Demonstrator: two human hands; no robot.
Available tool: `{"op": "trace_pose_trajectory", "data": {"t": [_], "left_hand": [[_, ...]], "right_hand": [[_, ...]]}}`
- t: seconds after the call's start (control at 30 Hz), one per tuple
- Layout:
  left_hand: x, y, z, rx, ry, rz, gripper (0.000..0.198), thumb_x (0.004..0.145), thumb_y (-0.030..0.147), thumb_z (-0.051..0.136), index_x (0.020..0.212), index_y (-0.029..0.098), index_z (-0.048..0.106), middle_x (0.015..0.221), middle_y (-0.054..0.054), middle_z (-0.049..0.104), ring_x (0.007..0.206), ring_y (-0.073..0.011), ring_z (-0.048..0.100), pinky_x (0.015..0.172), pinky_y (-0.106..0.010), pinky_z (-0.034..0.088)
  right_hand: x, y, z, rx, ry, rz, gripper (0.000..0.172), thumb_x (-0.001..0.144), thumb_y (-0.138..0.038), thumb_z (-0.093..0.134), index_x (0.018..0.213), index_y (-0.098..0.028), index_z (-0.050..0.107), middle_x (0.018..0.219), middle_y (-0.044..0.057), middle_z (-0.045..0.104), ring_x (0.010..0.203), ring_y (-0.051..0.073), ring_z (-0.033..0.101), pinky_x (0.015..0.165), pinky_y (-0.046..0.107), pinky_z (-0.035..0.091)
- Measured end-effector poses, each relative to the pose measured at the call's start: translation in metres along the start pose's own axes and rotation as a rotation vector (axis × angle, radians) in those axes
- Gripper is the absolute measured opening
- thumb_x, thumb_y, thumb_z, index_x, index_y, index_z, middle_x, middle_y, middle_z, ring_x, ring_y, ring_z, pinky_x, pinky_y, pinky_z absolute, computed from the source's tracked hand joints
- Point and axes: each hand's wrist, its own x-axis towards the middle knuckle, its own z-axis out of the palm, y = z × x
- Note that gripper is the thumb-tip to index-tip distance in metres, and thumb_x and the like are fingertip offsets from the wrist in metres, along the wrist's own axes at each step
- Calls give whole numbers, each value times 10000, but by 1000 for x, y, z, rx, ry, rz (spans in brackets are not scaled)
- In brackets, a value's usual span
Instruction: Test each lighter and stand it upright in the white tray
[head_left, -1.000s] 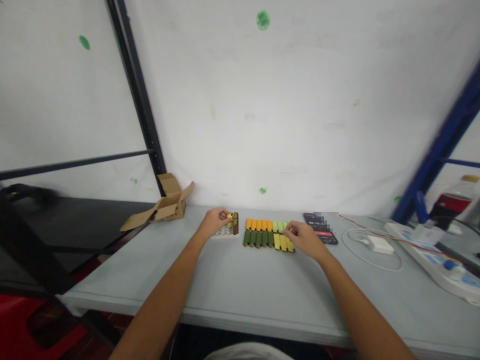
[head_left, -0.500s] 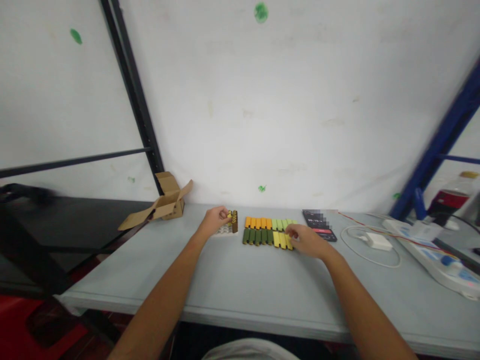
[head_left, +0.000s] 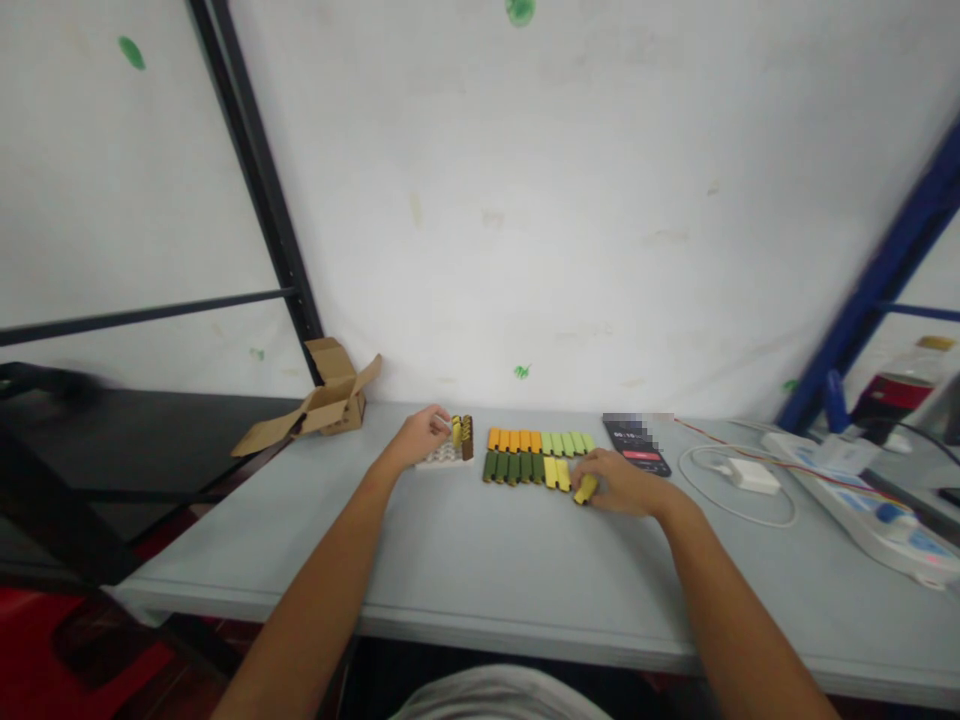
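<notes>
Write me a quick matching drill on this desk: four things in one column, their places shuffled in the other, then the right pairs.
Things
1. Orange pieces
2. Dark green pieces
3. Opened cardboard box
4. Tilted yellow piece

Places
A. Near row, beside two yellow pieces
B. Pinched in the right hand
C. Far row, beside light green pieces
D. Left part of the desk, near the black post

Pairs: 1-C, 2-A, 3-D, 4-B
</notes>
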Motion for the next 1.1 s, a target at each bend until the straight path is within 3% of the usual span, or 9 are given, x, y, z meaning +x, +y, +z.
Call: {"op": "trace_pose_trajectory", "data": {"t": [0.17, 0.27, 0.4, 0.53, 0.6, 0.7, 0.83, 0.93, 1.1], "left_hand": [[3, -11, -8, 75, 60, -33, 298, 674, 229, 580, 969, 193, 604, 753, -20, 731, 718, -201, 682, 682, -297, 508], [4, -17, -9, 126, 95, -49, 298, 712, 250, 548, 994, 182, 614, 766, -35, 730, 709, -201, 680, 657, -288, 498], [5, -21, -10, 159, 117, -76, 290, 715, 250, 544, 983, 181, 633, 767, -41, 732, 692, -201, 669, 637, -282, 479], [5, -24, -8, 154, 87, -86, 304, 690, 259, 560, 972, 186, 646, 757, -32, 731, 667, -198, 654, 619, -279, 467], [5, -26, -7, 161, 74, -89, 307, 680, 262, 565, 965, 186, 652, 736, -23, 724, 652, -195, 646, 615, -277, 465], [5, -27, -6, 167, 69, -97, 309, 680, 255, 556, 964, 183, 655, 726, -21, 721, 647, -192, 645, 612, -272, 464], [6, -27, -8, 198, 87, -99, 295, 695, 267, 539, 953, 184, 657, 731, -26, 721, 642, -191, 648, 596, -269, 456], [6, -27, -9, 207, 108, -95, 290, 709, 291, 538, 950, 185, 659, 743, -31, 723, 654, -198, 654, 607, -276, 458], [5, -25, -8, 234, 90, -79, 257, 722, 306, 540, 912, 194, 672, 724, -27, 720, 640, -197, 647, 616, -281, 455]], "right_hand": [[-4, 7, -2, 83, -25, -11, 238, 695, -166, 689, 916, -235, 743, 998, 66, 690, 983, 263, 607, 952, 414, 435], [-4, 12, -3, 128, 28, 60, 132, 841, -270, 585, 902, -197, 677, 912, 82, 693, 877, 236, 621, 843, 380, 474], [1, 7, -6, 304, 151, 127, 285, 968, -441, 415, 890, -194, 534, 780, 42, 640, 675, 167, 575, 639, 297, 455], [15, -11, -1, 620, 376, 79, 345, 923, -532, 484, 850, -196, 516, 639, -42, 476, 556, 113, 431, 531, 246, 354], [25, -19, 6, 793, 465, 99, 413, 886, -584, 511, 823, -179, 561, 594, -54, 403, 522, 104, 376, 499, 247, 307], [34, -25, 17, 878, 548, 177, 495, 820, -657, 549, 705, -176, 554, 550, -56, 367, 492, 95, 347, 475, 247, 278], [36, -29, 23, 937, 535, 318, 481, 796, -654, 534, 633, -209, 452, 504, -55, 380, 418, 84, 321, 405, 235, 234], [33, -36, 20, 973, 468, 412, 455, 825, -613, 480, 600, -226, 399, 445, -82, 294, 357, 67, 224, 360, 222, 150], [27, -52, 14, 931, 461, 378, 457, 829, -576, 461, 545, -238, 344, 429, -90, 228, 353, 58, 173, 354, 216, 136]]}}
